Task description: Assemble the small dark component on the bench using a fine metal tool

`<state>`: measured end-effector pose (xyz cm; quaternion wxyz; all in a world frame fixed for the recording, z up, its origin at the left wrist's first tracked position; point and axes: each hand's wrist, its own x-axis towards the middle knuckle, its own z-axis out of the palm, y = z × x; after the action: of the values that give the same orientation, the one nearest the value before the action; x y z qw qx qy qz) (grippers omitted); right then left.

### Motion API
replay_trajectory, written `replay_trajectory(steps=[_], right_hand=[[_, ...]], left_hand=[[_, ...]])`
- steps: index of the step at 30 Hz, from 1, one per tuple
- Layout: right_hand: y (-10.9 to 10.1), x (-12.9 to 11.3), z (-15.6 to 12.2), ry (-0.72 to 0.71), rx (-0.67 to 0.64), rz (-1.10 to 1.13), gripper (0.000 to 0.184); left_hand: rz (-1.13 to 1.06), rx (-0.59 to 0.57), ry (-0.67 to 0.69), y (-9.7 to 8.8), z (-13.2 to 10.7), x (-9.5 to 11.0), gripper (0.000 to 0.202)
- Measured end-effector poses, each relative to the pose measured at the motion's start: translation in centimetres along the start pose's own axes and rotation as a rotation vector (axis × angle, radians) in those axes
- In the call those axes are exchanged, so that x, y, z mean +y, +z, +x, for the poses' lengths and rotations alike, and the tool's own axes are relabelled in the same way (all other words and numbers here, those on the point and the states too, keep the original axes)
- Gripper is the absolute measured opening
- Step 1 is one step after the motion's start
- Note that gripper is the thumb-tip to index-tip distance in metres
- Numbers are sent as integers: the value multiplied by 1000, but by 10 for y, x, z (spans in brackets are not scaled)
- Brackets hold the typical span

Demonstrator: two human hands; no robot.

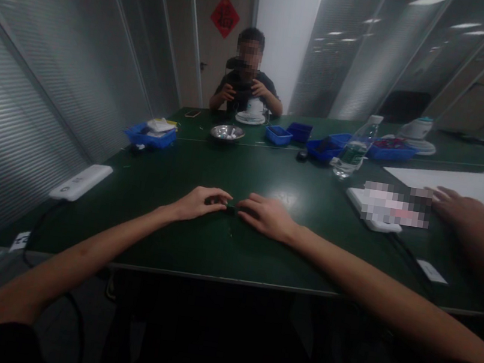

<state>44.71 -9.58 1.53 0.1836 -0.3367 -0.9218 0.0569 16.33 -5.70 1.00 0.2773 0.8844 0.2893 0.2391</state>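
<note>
Low over the green table (171, 165), a small dark object (230, 210) lies between my two hands; its exact kind is too dark and small to tell. My left hand (200, 202) comes in from the left, thumb and bent fingers closed at the object's left end. From the other side my right hand (268, 216) rests with curled fingers pressed together, their tips at the object's right end. What those right fingertips pinch, if anything, is hidden from view.
White box-shaped devices with cables flank me, left (80, 181) and right (374, 210). Further back are a metal bowl (227, 134), several blue trays (151, 134) and a water bottle (356, 150). A person (247, 85) sits opposite; another person's hand (465, 209) rests at right.
</note>
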Motion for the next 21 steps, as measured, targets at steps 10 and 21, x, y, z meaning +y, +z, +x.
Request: replay_trajectory(steps=[10, 21], right_hand=[[2, -1, 1, -20, 16, 1, 35], [6, 2, 2, 166, 26, -86, 32]], left_hand=[[23, 9, 55, 9, 2, 7, 39], [107, 56, -3, 1, 0, 3, 27]])
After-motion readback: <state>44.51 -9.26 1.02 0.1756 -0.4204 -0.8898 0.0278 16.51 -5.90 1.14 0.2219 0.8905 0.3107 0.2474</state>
